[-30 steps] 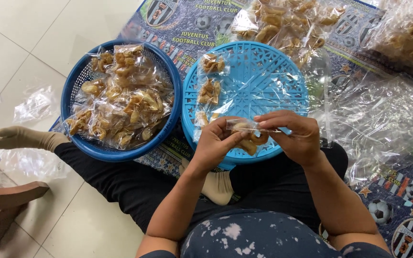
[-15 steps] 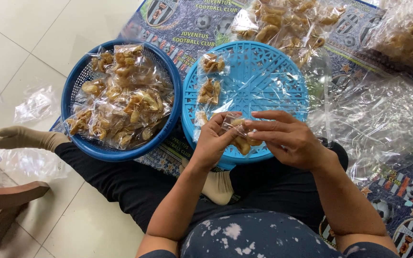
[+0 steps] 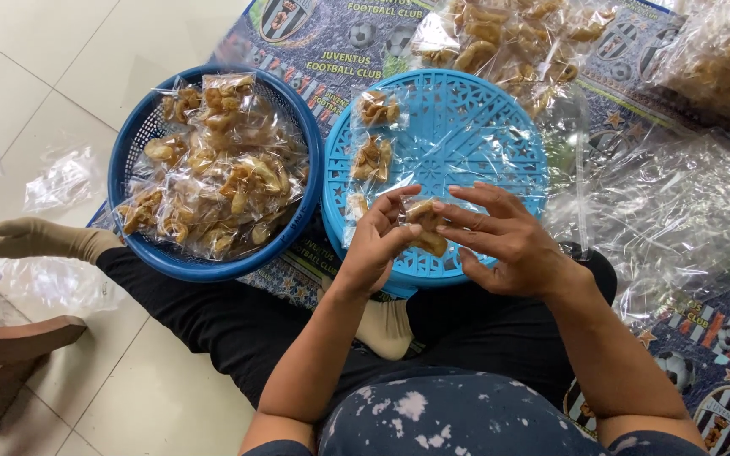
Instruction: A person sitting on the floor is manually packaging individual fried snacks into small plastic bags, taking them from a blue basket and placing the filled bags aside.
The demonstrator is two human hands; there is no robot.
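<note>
On the far left, empty clear bags (image 3: 65, 176) lay on the tiled floor (image 3: 35, 59). Beside them the dark blue basket (image 3: 297, 127) sat heaped with filled snack packets (image 3: 213, 177), so much of the packing looked done. On the light blue tray (image 3: 475, 127) only a few small packets (image 3: 372, 156) rested. Over its near edge the left hand (image 3: 373, 245) pinched a small clear packet of fried snacks (image 3: 426, 226), with the right hand (image 3: 509, 241) touching it, fingers spread. Further right, loose snacks in big bags (image 3: 509, 34) and plastic sheeting (image 3: 678, 211) suggested plenty left. Compared with a second earlier, the right hand had opened out from a tight pinch, while the packet stayed over the tray edge.
</note>
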